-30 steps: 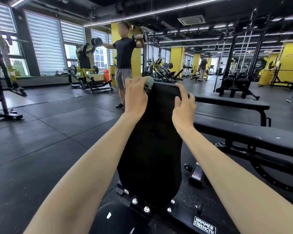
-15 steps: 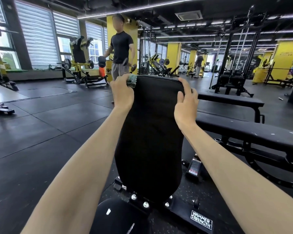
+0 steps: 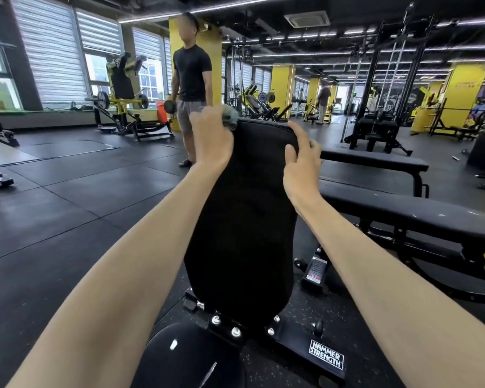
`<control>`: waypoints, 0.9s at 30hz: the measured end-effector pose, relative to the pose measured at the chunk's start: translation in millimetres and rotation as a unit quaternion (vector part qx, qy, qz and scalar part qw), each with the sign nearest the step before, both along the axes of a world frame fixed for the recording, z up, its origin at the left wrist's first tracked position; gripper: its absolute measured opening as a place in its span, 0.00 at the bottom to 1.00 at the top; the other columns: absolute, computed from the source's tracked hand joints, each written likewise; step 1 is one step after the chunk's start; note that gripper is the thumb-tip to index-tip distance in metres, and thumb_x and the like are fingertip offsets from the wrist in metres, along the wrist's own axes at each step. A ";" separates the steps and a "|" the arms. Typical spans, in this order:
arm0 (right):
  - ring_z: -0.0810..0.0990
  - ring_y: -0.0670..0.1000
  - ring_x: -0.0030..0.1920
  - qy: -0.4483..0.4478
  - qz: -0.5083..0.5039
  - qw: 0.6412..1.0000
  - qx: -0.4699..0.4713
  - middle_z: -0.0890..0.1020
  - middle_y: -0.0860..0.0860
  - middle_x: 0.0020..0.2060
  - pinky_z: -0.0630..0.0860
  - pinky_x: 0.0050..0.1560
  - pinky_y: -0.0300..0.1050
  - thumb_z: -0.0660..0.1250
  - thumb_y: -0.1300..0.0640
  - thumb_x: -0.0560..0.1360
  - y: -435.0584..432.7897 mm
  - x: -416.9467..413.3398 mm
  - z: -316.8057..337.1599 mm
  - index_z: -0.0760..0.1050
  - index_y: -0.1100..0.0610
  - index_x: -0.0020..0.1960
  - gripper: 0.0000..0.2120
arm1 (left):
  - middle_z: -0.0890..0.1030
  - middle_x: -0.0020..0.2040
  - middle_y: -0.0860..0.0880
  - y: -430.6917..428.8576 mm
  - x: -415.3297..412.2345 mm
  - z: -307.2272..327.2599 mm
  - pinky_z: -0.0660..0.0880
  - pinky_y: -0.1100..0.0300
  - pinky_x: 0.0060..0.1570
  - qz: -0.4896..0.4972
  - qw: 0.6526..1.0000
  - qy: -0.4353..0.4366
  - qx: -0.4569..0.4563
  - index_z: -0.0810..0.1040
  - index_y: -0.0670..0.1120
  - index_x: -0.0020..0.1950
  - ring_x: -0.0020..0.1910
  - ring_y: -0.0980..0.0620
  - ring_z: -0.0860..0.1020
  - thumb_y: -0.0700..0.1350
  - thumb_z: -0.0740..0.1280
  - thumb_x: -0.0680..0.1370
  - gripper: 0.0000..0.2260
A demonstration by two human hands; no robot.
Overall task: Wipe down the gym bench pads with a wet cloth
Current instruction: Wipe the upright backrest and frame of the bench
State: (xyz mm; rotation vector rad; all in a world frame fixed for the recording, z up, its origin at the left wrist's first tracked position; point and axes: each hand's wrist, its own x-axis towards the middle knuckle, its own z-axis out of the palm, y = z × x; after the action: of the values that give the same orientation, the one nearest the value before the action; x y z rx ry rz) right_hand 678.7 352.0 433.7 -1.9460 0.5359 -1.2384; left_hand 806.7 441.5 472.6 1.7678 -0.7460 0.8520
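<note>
— How should one wipe this pad [image 3: 244,219] well?
— Press the cloth [image 3: 230,119] flat and draw it down in long strokes, edge to edge, so no strip is missed.
— And the hands?
— Both arms reach out straight. The left hand [image 3: 212,138] grips the cloth, bunched, at the pad's top left corner. The right hand [image 3: 303,161] steadies the top right edge; fingers curl over it, I think, though their tips are hidden behind.

matt black pad [image 3: 241,219], fuzzy cloth [image 3: 230,117]
</note>
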 end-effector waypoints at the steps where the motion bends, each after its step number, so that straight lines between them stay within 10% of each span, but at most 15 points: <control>1: 0.61 0.51 0.67 -0.002 0.008 1.000 0.004 0.61 0.51 0.70 0.60 0.71 0.53 0.53 0.57 0.83 -0.4 -1.6 0.5 0.62 0.38 0.71 0.21 | 0.79 0.47 0.51 -6.2 -14.0 2.7 0.63 0.60 0.49 -0.011 0.999 -0.035 0.022 0.81 0.45 0.51 0.51 0.48 0.70 0.27 0.58 0.73 0.18; 6: 0.57 0.50 0.74 -0.041 0.055 0.997 0.039 0.59 0.50 0.74 0.55 0.72 0.47 0.60 0.55 0.81 -5.3 -9.3 -1.0 0.51 0.49 0.78 0.29 | 0.78 0.55 0.48 -15.5 -46.2 1.7 0.65 0.57 0.53 -0.052 0.971 -0.184 0.143 0.76 0.45 0.61 0.55 0.46 0.67 0.28 0.57 0.71 0.22; 12: 0.56 0.49 0.75 -0.086 0.059 0.991 0.085 0.61 0.50 0.74 0.53 0.66 0.37 0.64 0.53 0.79 -8.1 -7.5 -4.5 0.53 0.54 0.77 0.31 | 0.79 0.56 0.43 -15.2 -19.6 24.1 0.70 0.50 0.49 0.040 0.986 -0.077 0.145 0.78 0.45 0.56 0.55 0.41 0.73 0.29 0.57 0.71 0.20; 19: 0.58 0.44 0.73 -0.099 0.092 0.978 0.161 0.65 0.39 0.65 0.55 0.66 0.36 0.67 0.53 0.77 -10.6 -9.8 -2.9 0.57 0.50 0.77 0.32 | 0.81 0.42 0.46 -40.1 -62.5 42.1 0.73 0.53 0.40 -0.130 0.968 -0.059 0.208 0.73 0.45 0.55 0.38 0.47 0.77 0.33 0.63 0.72 0.14; 27: 0.63 0.40 0.68 -0.022 0.093 0.976 0.195 0.66 0.38 0.63 0.60 0.69 0.38 0.68 0.55 0.76 -12.0 -20.4 6.5 0.60 0.49 0.75 0.31 | 0.81 0.45 0.49 -51.0 -58.8 41.0 0.67 0.58 0.48 -0.064 0.981 0.015 0.182 0.79 0.45 0.48 0.47 0.45 0.73 0.33 0.59 0.67 0.15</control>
State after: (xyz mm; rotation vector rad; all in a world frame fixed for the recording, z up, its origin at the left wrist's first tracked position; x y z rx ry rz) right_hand 658.4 340.0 440.3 -1.5944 0.5178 -0.9730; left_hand 747.8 390.6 513.6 2.0204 -1.0349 0.6281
